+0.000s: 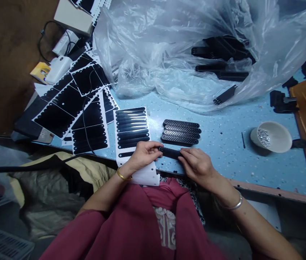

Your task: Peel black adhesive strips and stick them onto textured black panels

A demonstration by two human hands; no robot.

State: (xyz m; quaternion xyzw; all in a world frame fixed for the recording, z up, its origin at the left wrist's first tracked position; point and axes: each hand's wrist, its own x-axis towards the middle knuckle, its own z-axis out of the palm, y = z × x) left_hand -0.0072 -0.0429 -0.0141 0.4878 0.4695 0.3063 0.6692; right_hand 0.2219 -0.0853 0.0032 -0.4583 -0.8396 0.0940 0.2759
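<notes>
A narrow black plastic strip with rounded ends lies level between my hands, over the table's front edge. My left hand pinches its left end, and my right hand grips its right end. Just behind it, several black strips with a lattice pattern lie side by side on the table. Under and beside my left forearm is a white backing sheet with rows of long black stickers; its lower part is bare and hangs over the edge.
More black sticker sheets overlap at the left, crossed by a dark cable. A large clear plastic bag with black parts covers the back. At the right stand a white cup of small metal pieces and a thin black rod.
</notes>
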